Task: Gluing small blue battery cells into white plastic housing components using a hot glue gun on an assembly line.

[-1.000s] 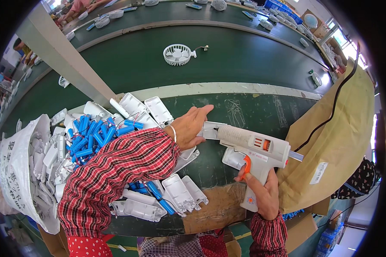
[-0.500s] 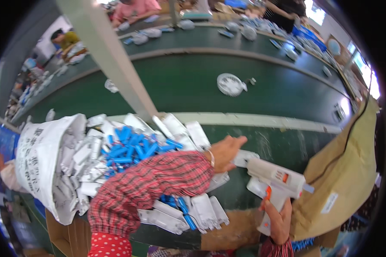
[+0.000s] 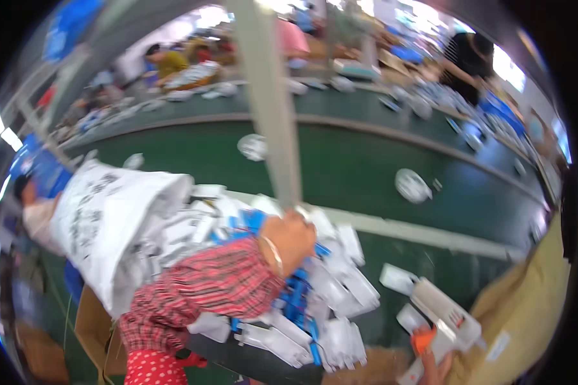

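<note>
Blurred, tilted view down onto a green counter [image 3: 366,173] in a busy workshop. Left hand [image 3: 289,239], below a red plaid sleeve [image 3: 205,289], lying on top of a heap of white plastic casings [image 3: 340,289] mixed with blue parts [image 3: 295,301]; fingers curled down into the pile, but whether closed on a piece or only resting there cannot be told through the blur. Heap spilling rightward from a large white sack [image 3: 103,218] tipped on its side at the left.

Right hand [image 3: 433,372] low at the bottom edge, mostly cut off, gripping the handle of a white glue gun [image 3: 440,314] with an orange trigger [image 3: 422,339]. Long axis of the gun running from lower right up toward upper left, nozzle end aimed at the heap and the left hand. Gun well clear of the left hand, a strip of bare dark counter between them (right edge of the heap nearer the nozzle than the hand itself). Left hand the nearer one to the casings, touching them; right hand taken up entirely by the gun.

Beyond: a pale upright post [image 3: 270,102] crossing the middle, a small round white fan part [image 3: 411,185] on the far counter, tan cardboard [image 3: 533,301] at the right, other people seated at far benches.
</note>
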`<state>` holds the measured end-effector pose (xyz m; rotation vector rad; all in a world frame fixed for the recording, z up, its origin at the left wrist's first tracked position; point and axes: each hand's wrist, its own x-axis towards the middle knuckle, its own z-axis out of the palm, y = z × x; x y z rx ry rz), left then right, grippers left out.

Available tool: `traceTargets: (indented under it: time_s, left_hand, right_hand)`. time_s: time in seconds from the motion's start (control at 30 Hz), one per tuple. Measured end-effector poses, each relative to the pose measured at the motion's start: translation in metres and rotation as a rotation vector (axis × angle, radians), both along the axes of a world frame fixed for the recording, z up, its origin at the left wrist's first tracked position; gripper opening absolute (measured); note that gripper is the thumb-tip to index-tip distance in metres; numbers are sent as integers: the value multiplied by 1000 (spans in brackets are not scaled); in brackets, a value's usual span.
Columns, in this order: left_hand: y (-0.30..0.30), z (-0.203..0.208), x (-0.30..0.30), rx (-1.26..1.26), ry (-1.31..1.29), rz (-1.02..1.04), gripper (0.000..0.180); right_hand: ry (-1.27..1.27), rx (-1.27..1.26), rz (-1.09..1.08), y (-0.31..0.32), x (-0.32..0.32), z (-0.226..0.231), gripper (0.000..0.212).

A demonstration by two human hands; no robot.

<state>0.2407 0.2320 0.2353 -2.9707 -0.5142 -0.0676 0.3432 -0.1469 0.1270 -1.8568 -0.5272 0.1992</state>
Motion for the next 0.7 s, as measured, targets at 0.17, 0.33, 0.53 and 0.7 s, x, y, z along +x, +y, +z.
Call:
traceTargets:
  time_s: [0.17,0.33,0.53,0.7]
  left_hand:
    - [-3,-47,-27,-207,81,5,52]
    - [6,-44,-39,-350,113,98,40]
    - [-5,-50,-17,-252,-118,39,50]
    - [-5,-71,-1,-161,-128,-32,28]
  right_hand:
    - [465,234,-184,8,-17,32,45]
    - [383,152,-220,3,-23,39,56]
    - [343,103,-298,14,-26,45,57]
    - [298,186,-267,6,-30,42,51]
